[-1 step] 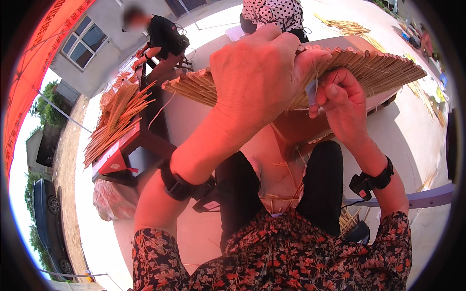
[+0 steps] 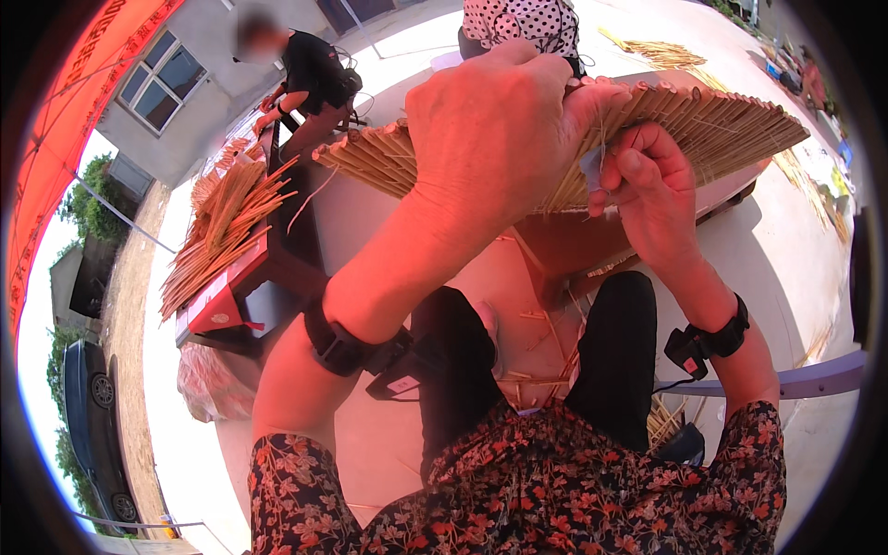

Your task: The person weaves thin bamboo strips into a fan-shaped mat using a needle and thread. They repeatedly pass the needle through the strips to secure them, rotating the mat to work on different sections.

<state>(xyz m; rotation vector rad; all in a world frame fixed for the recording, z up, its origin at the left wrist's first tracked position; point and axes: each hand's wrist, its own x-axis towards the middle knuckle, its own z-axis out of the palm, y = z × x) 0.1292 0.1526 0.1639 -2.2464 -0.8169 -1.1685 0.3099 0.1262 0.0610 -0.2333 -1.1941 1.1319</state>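
A mat of thin reed sticks (image 2: 731, 134), bound side by side with pale thread, is held up across my front. My left hand (image 2: 490, 129) is closed over its near edge, thumb along the stick ends, and hides part of the mat. Just below that thumb, my right hand (image 2: 652, 180) has its fingers pinched together on a thin thread (image 2: 604, 134) that runs from the mat. A small bluish-grey scrap (image 2: 592, 166) shows beside the right fingertips; its kind is unclear. A loose string (image 2: 310, 199) hangs from the mat's left end.
Below the mat stands a brown wooden table (image 2: 546, 250). Loose reed sticks (image 2: 227, 213) are heaped on a dark table at the left, where another person (image 2: 314, 74) bends. Someone in a dotted top (image 2: 523, 23) is straight ahead. Stick scraps (image 2: 536, 379) litter the ground between my legs.
The mat has tilted slightly, its left end shifting a little to the right. Both hands keep their hold in nearly the same place.
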